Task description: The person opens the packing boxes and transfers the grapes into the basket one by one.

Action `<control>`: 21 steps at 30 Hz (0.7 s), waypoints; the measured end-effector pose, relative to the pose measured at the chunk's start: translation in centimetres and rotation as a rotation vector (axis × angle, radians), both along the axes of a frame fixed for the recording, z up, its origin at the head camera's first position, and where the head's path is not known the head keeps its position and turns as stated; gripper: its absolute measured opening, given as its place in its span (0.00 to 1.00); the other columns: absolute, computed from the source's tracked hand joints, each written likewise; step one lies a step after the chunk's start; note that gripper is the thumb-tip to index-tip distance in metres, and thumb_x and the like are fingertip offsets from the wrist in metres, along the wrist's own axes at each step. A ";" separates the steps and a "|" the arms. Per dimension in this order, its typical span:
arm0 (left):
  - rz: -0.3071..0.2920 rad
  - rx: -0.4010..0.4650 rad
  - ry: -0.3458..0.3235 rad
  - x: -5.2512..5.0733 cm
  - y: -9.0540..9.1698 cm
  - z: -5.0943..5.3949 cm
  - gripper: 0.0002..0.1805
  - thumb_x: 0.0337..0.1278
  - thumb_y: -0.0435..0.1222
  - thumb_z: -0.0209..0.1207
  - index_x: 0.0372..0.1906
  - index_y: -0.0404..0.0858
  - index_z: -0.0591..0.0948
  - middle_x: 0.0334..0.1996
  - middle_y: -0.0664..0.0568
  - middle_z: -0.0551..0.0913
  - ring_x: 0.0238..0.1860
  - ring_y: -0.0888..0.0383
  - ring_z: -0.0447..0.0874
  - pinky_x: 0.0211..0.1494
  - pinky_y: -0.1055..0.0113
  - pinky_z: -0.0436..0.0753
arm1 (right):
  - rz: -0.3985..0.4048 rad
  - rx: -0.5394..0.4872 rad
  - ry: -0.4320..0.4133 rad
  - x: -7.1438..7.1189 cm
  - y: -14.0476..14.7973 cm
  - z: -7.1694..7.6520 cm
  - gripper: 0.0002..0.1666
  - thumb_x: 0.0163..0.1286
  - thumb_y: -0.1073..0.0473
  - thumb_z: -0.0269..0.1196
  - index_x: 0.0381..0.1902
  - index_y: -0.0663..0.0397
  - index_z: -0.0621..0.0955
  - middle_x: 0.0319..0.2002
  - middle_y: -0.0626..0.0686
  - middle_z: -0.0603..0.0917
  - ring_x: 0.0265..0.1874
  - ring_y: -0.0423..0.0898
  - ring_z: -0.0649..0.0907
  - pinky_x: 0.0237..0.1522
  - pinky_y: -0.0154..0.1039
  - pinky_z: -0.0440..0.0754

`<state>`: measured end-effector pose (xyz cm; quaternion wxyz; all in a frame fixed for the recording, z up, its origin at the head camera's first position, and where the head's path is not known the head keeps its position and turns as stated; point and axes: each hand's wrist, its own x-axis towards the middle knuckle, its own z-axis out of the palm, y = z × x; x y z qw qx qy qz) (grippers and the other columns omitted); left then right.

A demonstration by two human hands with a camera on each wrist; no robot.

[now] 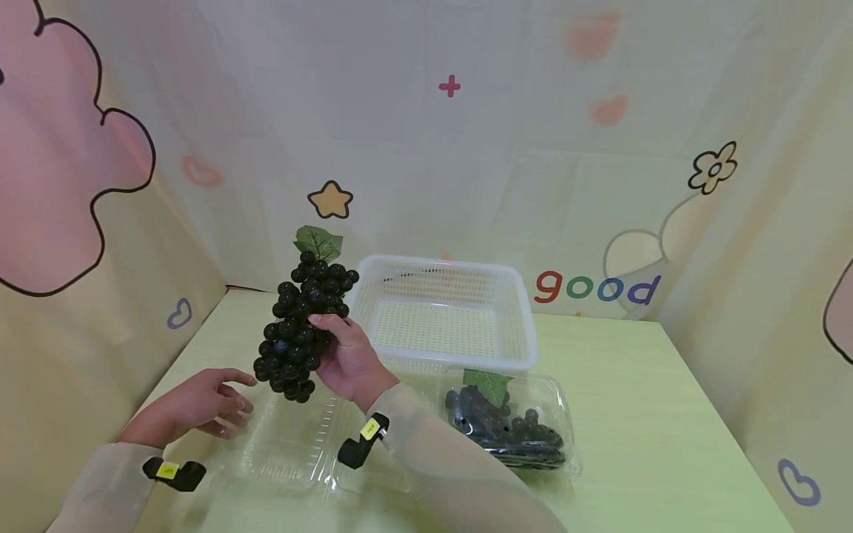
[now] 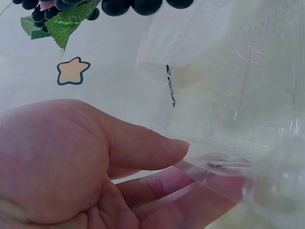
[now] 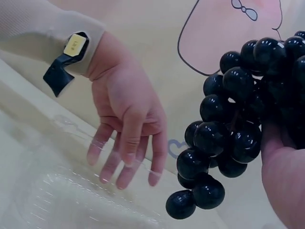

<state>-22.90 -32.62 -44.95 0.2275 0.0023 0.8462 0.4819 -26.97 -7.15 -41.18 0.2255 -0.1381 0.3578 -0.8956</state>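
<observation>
My right hand grips a bunch of black grapes with a green leaf at its top, held up above the table. The thumb lies across the grapes; most other fingers are hidden behind them. Below the bunch, an opened clear plastic clamshell box lies on the table. At its left edge is my left hand. In the left wrist view, the thumb and the fingers behind pinch the rim of the clear box. The right wrist view shows that rim crossing the left hand's fingers.
A white plastic basket with perforated sides stands at the back middle. Right of the opened box, a closed clear clamshell holds black grapes and a green leaf. A printed curtain surrounds the light table.
</observation>
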 end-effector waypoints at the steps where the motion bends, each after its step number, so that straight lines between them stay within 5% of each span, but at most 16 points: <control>1: 0.007 -0.002 -0.003 0.0 0.1 0.1 0.28 0.69 0.27 0.56 0.70 0.24 0.65 0.49 0.34 0.86 0.41 0.49 0.89 0.39 0.54 0.90 | -0.001 -0.004 0.001 -0.1 0.2 0.1 0.13 0.66 0.59 0.56 0.46 0.44 0.81 0.42 0.43 0.85 0.39 0.37 0.83 0.40 0.31 0.82; 21: 0.022 -0.001 -0.013 -0.1 0.1 -0.1 0.29 0.67 0.27 0.58 0.69 0.25 0.65 0.47 0.37 0.86 0.40 0.50 0.88 0.40 0.55 0.90 | -0.062 0.048 0.053 -3.4 3.8 2.3 0.21 0.67 0.54 0.53 0.58 0.44 0.73 0.50 0.45 0.80 0.49 0.41 0.80 0.54 0.36 0.81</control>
